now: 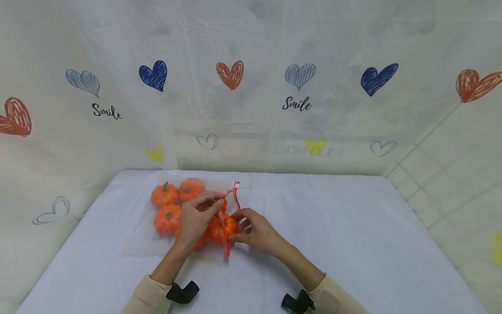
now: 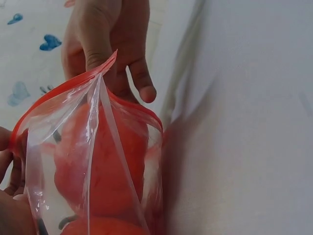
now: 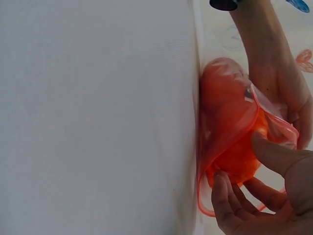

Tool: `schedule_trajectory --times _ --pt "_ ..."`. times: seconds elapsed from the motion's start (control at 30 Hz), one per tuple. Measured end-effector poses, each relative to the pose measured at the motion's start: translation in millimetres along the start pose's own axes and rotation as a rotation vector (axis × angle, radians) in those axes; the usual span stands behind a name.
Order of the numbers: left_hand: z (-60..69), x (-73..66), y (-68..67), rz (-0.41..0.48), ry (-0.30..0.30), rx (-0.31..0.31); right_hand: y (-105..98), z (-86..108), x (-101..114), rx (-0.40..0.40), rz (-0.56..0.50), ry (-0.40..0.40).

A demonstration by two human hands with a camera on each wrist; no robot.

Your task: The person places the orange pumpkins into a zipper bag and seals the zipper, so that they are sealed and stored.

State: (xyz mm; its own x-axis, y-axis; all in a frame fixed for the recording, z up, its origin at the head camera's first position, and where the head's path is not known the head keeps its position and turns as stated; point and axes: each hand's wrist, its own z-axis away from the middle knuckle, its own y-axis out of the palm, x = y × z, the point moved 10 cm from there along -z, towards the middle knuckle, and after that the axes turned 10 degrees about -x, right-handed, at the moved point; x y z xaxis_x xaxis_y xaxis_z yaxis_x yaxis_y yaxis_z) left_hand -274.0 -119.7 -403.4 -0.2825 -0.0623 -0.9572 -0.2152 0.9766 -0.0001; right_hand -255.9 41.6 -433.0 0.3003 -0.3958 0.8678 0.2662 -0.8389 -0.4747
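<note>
A clear zip bag [image 1: 138,245] with a red sealing strip [image 1: 226,248] lies on the table, several orange toy pumpkins [image 1: 167,220] inside it. My left hand [image 1: 195,220] pinches the red edge at the bag's mouth, thumb and fingers bent; in the left wrist view its fingers [image 2: 16,169] show at the lower left. At the mouth, my right hand [image 1: 256,231] grips one orange pumpkin [image 3: 239,159], its thumb on one side and fingers curled on the other. The strip stands parted around that pumpkin. Part of the pumpkins is hidden behind my left hand.
A white cloth covers the table [image 1: 333,244], stretching to the right of the bag. Behind it hangs a pale backdrop [image 1: 255,157] printed with hearts and "Smile". A black wrist camera [image 1: 182,292] sits on the left forearm, another camera [image 1: 298,302] on the right.
</note>
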Motion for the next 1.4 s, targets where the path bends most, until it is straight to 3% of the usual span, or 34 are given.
schedule_trajectory --times 0.5,0.73,0.93,1.17,1.4 --pt "1.8 2.2 -2.0 -0.003 -0.014 -0.038 2.9 -5.7 -5.5 -0.061 0.035 0.054" --pt "2.6 -0.5 1.9 0.043 -0.021 -0.033 2.4 -8.5 -7.4 -0.089 0.023 0.055" --pt "-0.6 -0.7 -3.2 0.066 -0.034 -0.048 2.1 -8.9 -8.2 -0.033 -0.014 0.054" --pt "-0.6 1.5 -5.4 0.013 -0.037 -0.040 5.1 -9.1 -6.2 0.059 -0.063 0.026" --pt "0.0 1.0 -4.7 0.021 -0.035 -0.036 3.9 -11.6 -6.4 0.048 0.008 -0.017"
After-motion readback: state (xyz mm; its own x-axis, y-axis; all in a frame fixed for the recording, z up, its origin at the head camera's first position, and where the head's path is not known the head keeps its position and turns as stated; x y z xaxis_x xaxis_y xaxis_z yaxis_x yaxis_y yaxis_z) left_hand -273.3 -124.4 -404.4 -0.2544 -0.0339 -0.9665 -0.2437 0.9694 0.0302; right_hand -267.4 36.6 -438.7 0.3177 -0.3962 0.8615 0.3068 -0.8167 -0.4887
